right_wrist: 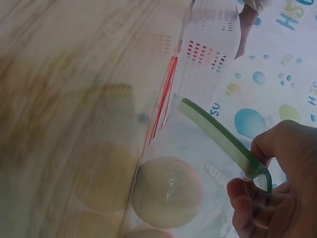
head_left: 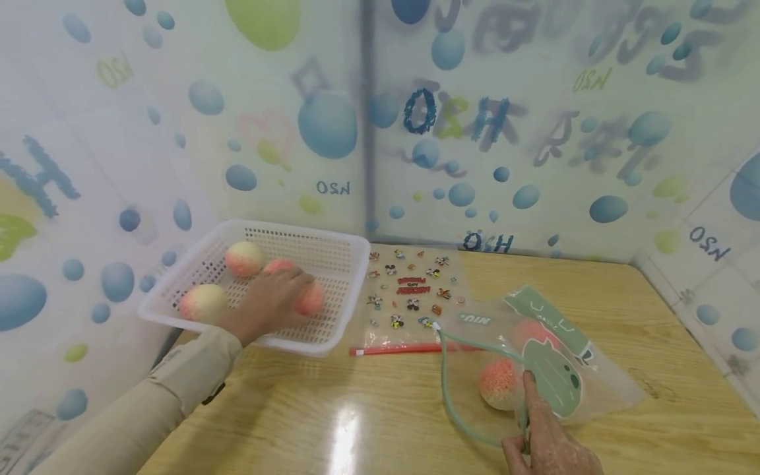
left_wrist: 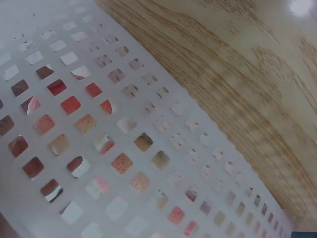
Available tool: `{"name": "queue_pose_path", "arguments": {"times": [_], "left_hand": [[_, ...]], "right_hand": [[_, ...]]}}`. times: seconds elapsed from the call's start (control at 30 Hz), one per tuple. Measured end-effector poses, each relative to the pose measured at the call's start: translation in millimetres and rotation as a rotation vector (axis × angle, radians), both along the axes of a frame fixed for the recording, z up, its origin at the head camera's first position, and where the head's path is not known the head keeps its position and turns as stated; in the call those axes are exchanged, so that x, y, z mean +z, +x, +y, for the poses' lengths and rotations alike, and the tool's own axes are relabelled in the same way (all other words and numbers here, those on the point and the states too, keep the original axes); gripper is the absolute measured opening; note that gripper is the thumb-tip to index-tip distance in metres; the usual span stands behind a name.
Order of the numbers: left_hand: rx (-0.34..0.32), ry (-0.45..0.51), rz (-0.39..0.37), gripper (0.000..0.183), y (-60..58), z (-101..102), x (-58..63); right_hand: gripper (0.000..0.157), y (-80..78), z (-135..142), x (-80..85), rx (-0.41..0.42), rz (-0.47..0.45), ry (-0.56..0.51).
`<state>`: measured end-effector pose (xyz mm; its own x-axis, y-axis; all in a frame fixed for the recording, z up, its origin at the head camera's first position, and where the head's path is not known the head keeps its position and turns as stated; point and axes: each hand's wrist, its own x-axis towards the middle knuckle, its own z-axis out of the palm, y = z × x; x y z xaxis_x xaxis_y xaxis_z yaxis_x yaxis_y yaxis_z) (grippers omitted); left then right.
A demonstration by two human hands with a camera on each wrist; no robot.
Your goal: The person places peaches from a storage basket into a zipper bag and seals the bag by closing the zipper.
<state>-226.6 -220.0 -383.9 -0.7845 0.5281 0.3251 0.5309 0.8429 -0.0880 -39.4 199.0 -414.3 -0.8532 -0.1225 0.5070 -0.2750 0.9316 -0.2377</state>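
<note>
My left hand (head_left: 270, 303) reaches into a white plastic basket (head_left: 356, 277), its fingers curled over a pink peach (head_left: 310, 301). Another pink peach (head_left: 279, 265) is partly hidden behind that hand. Two paler peaches, one at the back (head_left: 245, 258) and one in front (head_left: 204, 303), sit to its left. With thumb and fingers, my right hand (head_left: 552, 435) pinches the green-edged mouth of a clear zip bag (head_left: 555, 376); the mouth gapes. Inside the bag lie a peach (head_left: 500, 384) near the opening and a second peach (head_left: 534, 335) deeper in. The left wrist view shows mostly basket wall (left_wrist: 119, 124).
A clear bag with cartoon prints (head_left: 412, 290) and a red slider strip (head_left: 410, 349) lies flat between basket and green-edged bag. Patterned curtains (head_left: 415, 165) stand behind and beside the wooden table (head_left: 297, 409).
</note>
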Motion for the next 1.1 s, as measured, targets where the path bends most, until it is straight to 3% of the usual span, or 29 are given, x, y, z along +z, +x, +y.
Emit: {"name": "queue_pose_path", "arguments": {"times": [0.33,0.53,0.77,1.1], "left_hand": [[0.007,0.021,0.091,0.048,2.9,8.1,7.1],[-0.008,0.104,0.102,0.065,9.1,15.3,15.4],[-0.150,0.173,0.284,0.069,16.9,29.0,22.0],[-0.229,0.218,0.478,0.061,23.9,47.3,31.5]], "right_hand": [[0.091,-0.1,-0.7,1.0,-0.019,-0.014,-0.021],[0.092,0.0,-0.9,1.9,-0.018,-0.013,-0.014],[0.092,0.7,-1.5,2.5,-0.032,-0.028,-0.012],[0.088,0.1,0.8,-1.1,-0.001,0.024,-0.011]]}}
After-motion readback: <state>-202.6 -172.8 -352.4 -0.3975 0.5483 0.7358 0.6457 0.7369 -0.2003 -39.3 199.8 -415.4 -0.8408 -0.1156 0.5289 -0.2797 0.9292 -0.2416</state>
